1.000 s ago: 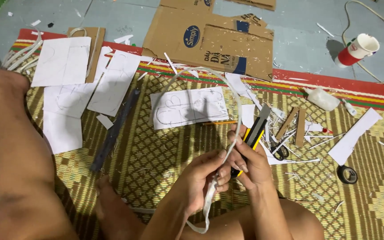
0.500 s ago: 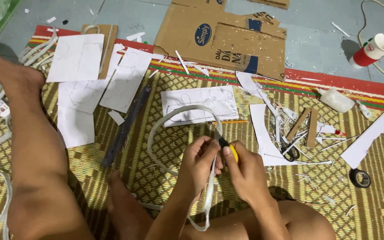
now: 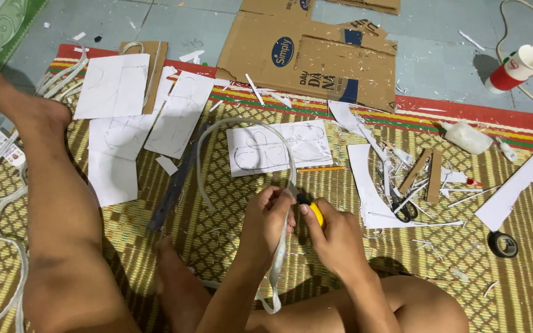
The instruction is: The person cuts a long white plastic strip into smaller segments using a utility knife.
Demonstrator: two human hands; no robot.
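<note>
My left hand [image 3: 265,221] pinches a long white strip [image 3: 220,132] that arcs up over the mat and also hangs down between my legs. My right hand [image 3: 337,237] grips a yellow and black utility knife [image 3: 311,208], its blade end meeting the strip right beside my left fingers. Both hands sit close together above the woven mat [image 3: 229,203], just in front of a white paper sheet with drawn outlines [image 3: 279,148]. A pencil [image 3: 322,168] lies beside that sheet.
Flattened cardboard [image 3: 316,55] lies at the back. White sheets [image 3: 115,86] and a dark ruler [image 3: 177,182] lie left, next to my bare leg [image 3: 50,203]. Scissors [image 3: 405,209], paper scraps, a glue bottle [image 3: 467,137], a tape roll [image 3: 502,244] and a red-and-white cup [image 3: 519,66] sit right.
My hands moved left and nearer, away from the scrap pile. The white strip now loops up over the mat, and the knife has come against it.
</note>
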